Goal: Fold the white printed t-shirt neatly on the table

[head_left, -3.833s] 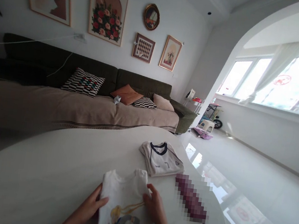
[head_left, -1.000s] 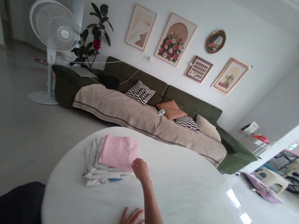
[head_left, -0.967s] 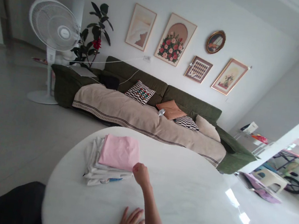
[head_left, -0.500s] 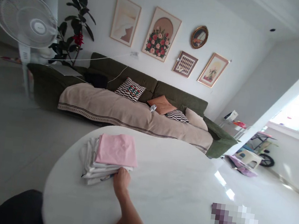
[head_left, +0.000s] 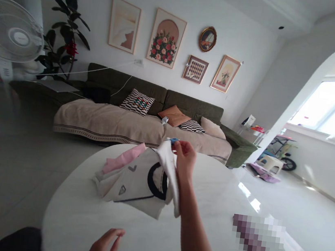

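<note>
The right hand (head_left: 185,158) is raised above the table, its thumb and fingers pinched closed on the upper edge of a white T-shirt with a navy round collar (head_left: 150,183). What looks like a small blue tag (head_left: 173,140) shows just beside the pinch, though it is too small to be sure. The shirt hangs from that grip, and its body drapes down over a stack of folded white clothes (head_left: 101,184). The left hand (head_left: 104,245) is open and empty, with its fingers loosely curled, and hangs low near the table's near edge, well apart from the shirt.

A folded pink cloth (head_left: 122,160) lies on the stack. Earlier it lay in full view on top, but now the shirt covers most of it and only a strip shows. The right hand, a moment ago low at the stack's front edge, is now lifted clear of it. All of this is on a round white marble-look table (head_left: 66,215). To the right of the shirt lies a long purple object (head_left: 253,244), too pixelated to identify. Beyond the table stands an olive-green sofa (head_left: 124,80) with a beige throw (head_left: 102,123).
</note>
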`<state>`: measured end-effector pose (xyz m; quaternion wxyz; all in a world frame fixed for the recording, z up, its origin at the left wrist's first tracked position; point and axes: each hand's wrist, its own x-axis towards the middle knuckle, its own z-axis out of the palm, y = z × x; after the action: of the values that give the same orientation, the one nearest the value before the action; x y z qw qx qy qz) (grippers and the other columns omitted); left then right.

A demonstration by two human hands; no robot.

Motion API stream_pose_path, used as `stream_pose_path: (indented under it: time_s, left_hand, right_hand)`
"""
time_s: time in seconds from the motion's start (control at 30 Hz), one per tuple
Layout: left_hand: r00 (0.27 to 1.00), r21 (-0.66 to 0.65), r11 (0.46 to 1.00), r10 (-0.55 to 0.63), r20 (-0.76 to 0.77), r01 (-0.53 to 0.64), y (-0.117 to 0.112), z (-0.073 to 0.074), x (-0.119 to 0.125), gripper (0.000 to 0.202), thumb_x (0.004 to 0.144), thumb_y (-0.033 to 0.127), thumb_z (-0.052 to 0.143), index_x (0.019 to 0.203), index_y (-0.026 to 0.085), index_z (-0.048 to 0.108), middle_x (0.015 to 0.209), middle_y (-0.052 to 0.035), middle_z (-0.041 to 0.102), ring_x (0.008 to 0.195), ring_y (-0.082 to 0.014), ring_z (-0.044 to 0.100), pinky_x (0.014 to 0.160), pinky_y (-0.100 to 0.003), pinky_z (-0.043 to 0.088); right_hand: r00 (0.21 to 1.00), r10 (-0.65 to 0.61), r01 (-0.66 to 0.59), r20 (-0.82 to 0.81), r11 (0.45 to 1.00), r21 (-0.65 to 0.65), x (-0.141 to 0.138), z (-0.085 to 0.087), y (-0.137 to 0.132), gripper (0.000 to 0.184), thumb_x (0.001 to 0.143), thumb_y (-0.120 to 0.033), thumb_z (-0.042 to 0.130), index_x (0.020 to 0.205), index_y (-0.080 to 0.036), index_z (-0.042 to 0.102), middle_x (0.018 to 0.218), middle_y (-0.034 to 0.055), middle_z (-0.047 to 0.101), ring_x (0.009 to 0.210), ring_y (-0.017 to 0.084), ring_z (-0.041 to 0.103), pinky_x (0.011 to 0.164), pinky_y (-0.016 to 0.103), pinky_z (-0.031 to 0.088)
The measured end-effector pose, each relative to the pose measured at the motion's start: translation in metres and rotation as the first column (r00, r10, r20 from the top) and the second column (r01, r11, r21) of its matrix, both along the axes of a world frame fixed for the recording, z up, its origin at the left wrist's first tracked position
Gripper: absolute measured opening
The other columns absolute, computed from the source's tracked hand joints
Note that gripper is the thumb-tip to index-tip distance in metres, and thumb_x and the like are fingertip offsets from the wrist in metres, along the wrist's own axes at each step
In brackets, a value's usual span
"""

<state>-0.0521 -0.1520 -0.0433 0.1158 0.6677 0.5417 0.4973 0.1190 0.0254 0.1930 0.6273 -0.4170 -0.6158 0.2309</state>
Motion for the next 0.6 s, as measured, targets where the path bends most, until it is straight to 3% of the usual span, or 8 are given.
stream_pose_path:
  time_s: [0.1,0.2,0.27,0.37,0.47,0.53,0.6]
  left_hand:
    - [0.991,-0.033,0.990,0.135,0.026,-0.134,0.010,-0.002,-0.013,0.032,0.083,0.046,0.042,0.089,0.023,0.062,0.087,-0.0024,0.069,0.081,-0.0158,0.065,0.073,-0.023,0.053]
    - [0.974,-0.020,0.974,0.225,0.000,-0.225,0.025,0.003,-0.019,0.035,0.084,0.046,0.038,0.091,0.020,0.061,0.090,-0.0056,0.067,0.085,-0.0180,0.063,0.076,-0.028,0.052]
    - [0.965,0.017,0.969,0.246,-0.094,-0.245,0.039,0.015,-0.017,0.035,0.084,0.042,0.038,0.095,0.017,0.061,0.096,-0.0097,0.064,0.093,-0.0211,0.060,0.081,-0.033,0.049]
    - [0.895,0.047,0.958,0.283,-0.345,-0.284,0.067,0.038,-0.005,0.041,0.075,0.039,0.053,0.110,0.018,0.058,0.121,-0.0157,0.050,0.119,-0.0336,0.037,0.095,-0.051,0.033]
    - [0.816,-0.074,0.949,0.220,-0.535,-0.305,0.100,0.051,0.010,0.071,0.058,0.043,0.070,0.123,0.026,0.047,0.141,-0.0142,0.025,0.128,-0.0438,0.007,0.094,-0.066,0.010]
    - [0.818,-0.224,0.933,0.113,-0.563,-0.283,0.120,0.048,0.015,0.079,0.052,0.047,0.073,0.123,0.026,0.047,0.140,-0.0155,0.027,0.126,-0.0467,0.011,0.092,-0.067,0.010]
    - [0.829,-0.312,0.912,0.050,-0.557,-0.265,0.135,0.041,0.015,0.070,0.055,0.045,0.071,0.119,0.025,0.052,0.134,-0.0153,0.038,0.121,-0.0441,0.026,0.093,-0.061,0.018]
  right_hand:
    - [0.931,-0.240,0.277,0.274,0.955,-0.105,0.077,-0.035,-0.012,0.032,0.075,-0.045,0.041,0.087,-0.019,0.055,0.079,0.0026,0.065,0.071,0.014,0.061,0.066,0.024,0.045]
    - [0.868,-0.329,0.416,0.372,0.891,-0.184,0.141,-0.095,-0.039,0.028,0.067,-0.040,0.047,0.082,-0.018,0.058,0.065,0.0046,0.064,0.064,0.019,0.060,0.064,0.030,0.043]
    - [0.847,-0.335,0.451,0.412,0.864,-0.223,0.168,-0.138,-0.063,0.025,0.065,-0.041,0.048,0.073,-0.019,0.058,0.062,0.0057,0.064,0.060,0.021,0.060,0.059,0.031,0.043]
    - [0.826,-0.318,0.468,0.465,0.846,-0.254,0.189,-0.195,-0.096,0.026,0.067,-0.044,0.046,0.072,-0.022,0.058,0.064,0.0061,0.065,0.061,0.022,0.060,0.059,0.032,0.044]
    - [0.823,-0.328,0.471,0.463,0.850,-0.235,0.197,-0.232,-0.117,0.027,0.070,-0.045,0.046,0.075,-0.022,0.059,0.072,0.0070,0.066,0.067,0.023,0.062,0.064,0.033,0.047]
    - [0.841,-0.319,0.450,0.437,0.862,-0.235,0.199,-0.245,-0.123,0.028,0.071,-0.046,0.046,0.075,-0.022,0.060,0.074,0.0074,0.065,0.070,0.023,0.062,0.064,0.033,0.048]
    - [0.863,-0.292,0.416,0.412,0.874,-0.253,0.200,-0.249,-0.125,0.030,0.072,-0.047,0.046,0.076,-0.022,0.061,0.076,0.0075,0.065,0.072,0.023,0.062,0.062,0.032,0.049]
